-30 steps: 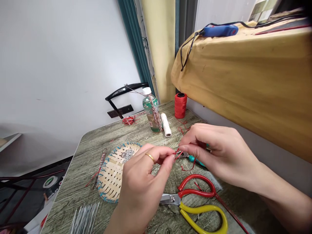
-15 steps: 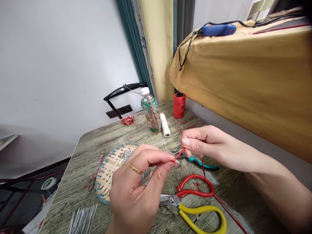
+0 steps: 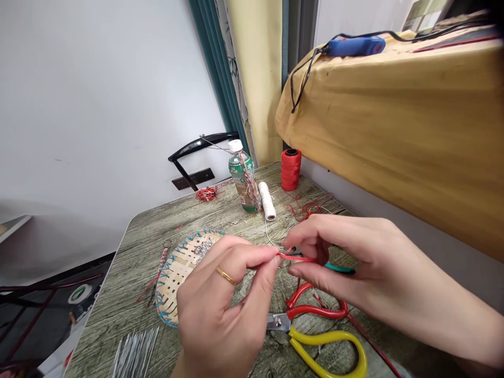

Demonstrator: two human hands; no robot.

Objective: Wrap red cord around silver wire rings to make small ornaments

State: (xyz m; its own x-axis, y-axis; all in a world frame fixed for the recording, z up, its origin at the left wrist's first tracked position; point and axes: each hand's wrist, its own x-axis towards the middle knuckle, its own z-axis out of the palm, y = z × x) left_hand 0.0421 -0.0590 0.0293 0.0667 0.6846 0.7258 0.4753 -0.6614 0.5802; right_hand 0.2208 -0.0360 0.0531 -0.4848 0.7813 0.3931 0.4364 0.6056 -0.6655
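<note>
My left hand [image 3: 228, 294], with a gold ring, pinches a red cord [image 3: 296, 258] between thumb and forefinger. From that pinch the cord runs straight to my right hand [image 3: 342, 257], where it passes into the curled back fingers. The right thumb and forefinger stand apart on either side of it. Below the hands lie scissors with one red and one yellow handle [image 3: 326, 338], their blades partly hidden by my left hand. Pliers with teal grips [image 3: 339, 269] lie behind my right hand, mostly covered.
A woven tray [image 3: 173, 281] holds clear beads [image 3: 203, 249]. Metal rods [image 3: 136, 353] lie at the near left. Farther back stand a bottle [image 3: 242, 178] wound with cords, a white thread roll [image 3: 268, 202] and a red spool [image 3: 291, 170]. Red-white cords [image 3: 207, 193] lie bundled near the edge.
My right thumb and forefinger have let go of their pinch on the cord and spread apart. That hand has turned and come lower; the left keeps its pinch.
</note>
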